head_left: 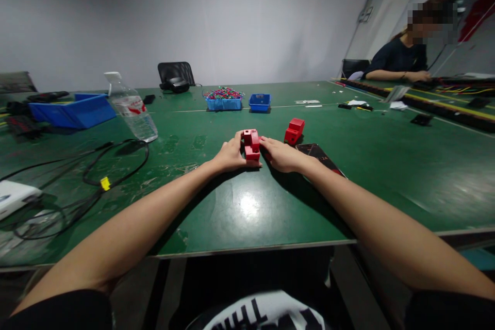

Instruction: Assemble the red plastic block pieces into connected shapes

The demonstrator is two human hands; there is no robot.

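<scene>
A red block-like part with a stepped shape and small holes is on the green table in front of me. My left hand grips it from the left, thumb along its near side and fingers behind its far left edge. My right hand touches its right side with the fingertips, the fingers close together. A second red part lies to the right, just beyond my right hand. A dark phone lies beside my right wrist, partly behind the forearm.
On the left are a leaning plastic bottle, a blue bin and looped black cables. Farther back stand a blue basket of colourful pieces and a small blue tray. A person sits at the far right.
</scene>
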